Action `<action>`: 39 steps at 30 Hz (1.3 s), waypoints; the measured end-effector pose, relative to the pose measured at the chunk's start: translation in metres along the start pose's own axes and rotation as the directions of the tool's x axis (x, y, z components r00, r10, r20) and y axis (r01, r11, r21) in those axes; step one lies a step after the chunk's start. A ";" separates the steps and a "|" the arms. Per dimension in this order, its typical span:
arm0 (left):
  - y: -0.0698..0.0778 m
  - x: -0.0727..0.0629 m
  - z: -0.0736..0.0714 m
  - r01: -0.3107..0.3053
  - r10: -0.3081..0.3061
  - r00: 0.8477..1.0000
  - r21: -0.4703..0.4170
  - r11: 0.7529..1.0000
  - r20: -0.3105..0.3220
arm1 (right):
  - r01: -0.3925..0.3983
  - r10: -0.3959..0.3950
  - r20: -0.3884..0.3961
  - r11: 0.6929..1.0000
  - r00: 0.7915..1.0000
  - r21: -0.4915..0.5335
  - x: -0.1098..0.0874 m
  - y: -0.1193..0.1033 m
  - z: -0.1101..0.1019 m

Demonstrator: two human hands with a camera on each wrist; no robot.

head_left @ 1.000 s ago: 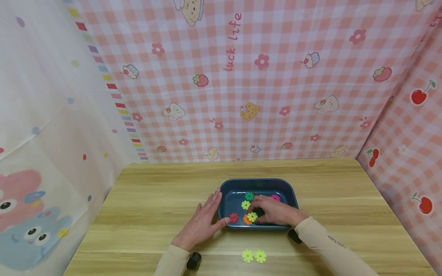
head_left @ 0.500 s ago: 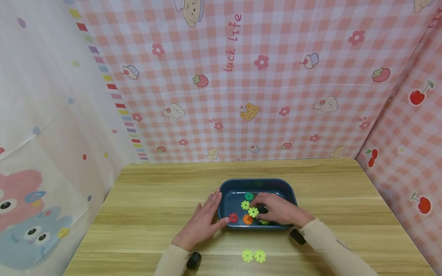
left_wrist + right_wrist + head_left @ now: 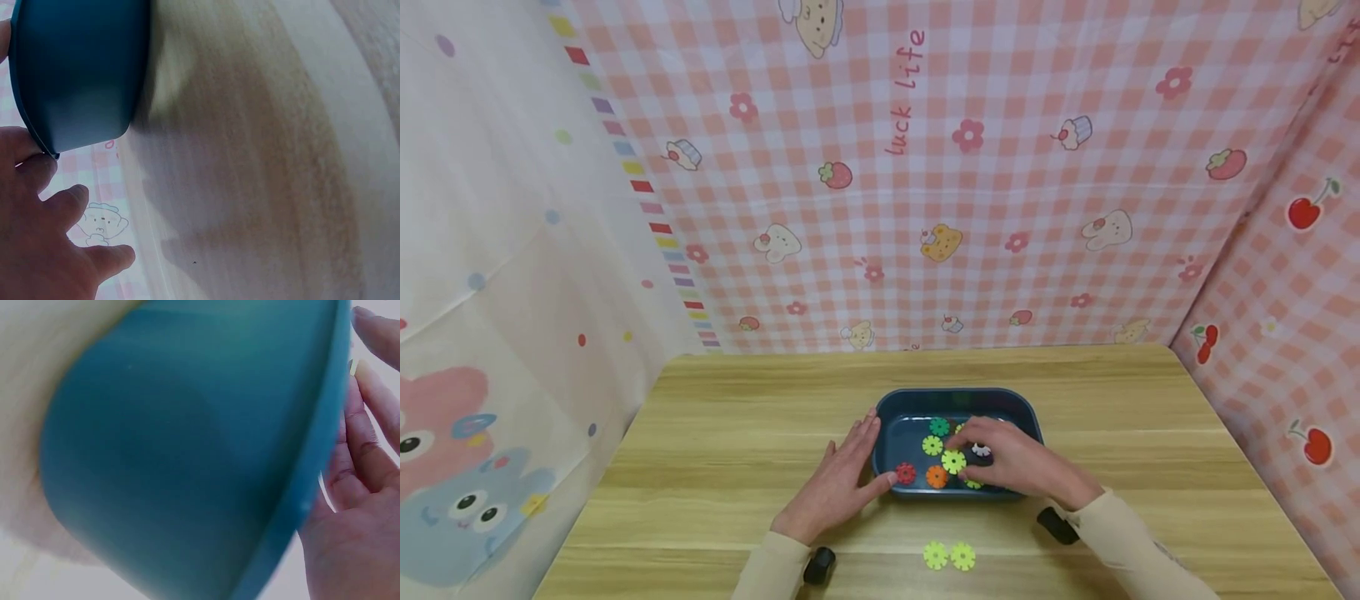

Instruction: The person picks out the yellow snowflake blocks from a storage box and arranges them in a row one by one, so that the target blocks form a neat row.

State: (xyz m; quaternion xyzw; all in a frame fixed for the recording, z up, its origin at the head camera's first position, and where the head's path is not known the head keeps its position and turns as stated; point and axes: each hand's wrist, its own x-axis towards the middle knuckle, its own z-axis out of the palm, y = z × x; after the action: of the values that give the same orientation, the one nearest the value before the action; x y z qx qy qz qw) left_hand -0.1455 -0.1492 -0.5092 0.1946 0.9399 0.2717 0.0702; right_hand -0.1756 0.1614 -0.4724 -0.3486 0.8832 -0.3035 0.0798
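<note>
Yellow-green disc (image 3: 953, 462) is pinched by the right hand (image 3: 1022, 458), grip narrow, over mid-tray, the dark-blue tray's (image 3: 955, 402) left end being touched by the left hand (image 3: 842, 485).

- Left forearm (image 3: 775, 562): reaches in from the bottom edge, angled forward and rightward.
- Left hand (image 3: 838, 493): back upward, fingers (image 3: 856, 443) extended forward, thumb (image 3: 880, 487) spread away from them.
- Right forearm (image 3: 1131, 537): slants inward from the lower right.
- Right hand (image 3: 1018, 462): thumb and index finger (image 3: 976, 427) bent toward each other, pinching.
</note>
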 end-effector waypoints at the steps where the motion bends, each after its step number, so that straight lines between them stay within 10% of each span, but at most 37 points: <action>1: 0.000 0.000 0.000 0.000 0.000 1.000 -0.004 1.000 0.000 | 0.003 -0.003 -0.003 1.000 1.000 -0.002 -0.001 -0.001 -0.001; 39: 0.000 0.000 0.002 0.021 -0.021 1.000 0.018 1.000 0.001 | 0.012 -0.014 -0.076 1.000 0.997 -0.022 -0.043 -0.023 0.002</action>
State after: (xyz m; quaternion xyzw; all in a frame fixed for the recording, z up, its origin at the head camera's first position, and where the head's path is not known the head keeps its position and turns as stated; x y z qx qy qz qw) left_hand -0.1453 -0.1481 -0.5108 0.1855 0.9443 0.2622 0.0720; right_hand -0.1298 0.1760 -0.4640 -0.3432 0.8865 -0.3075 0.0405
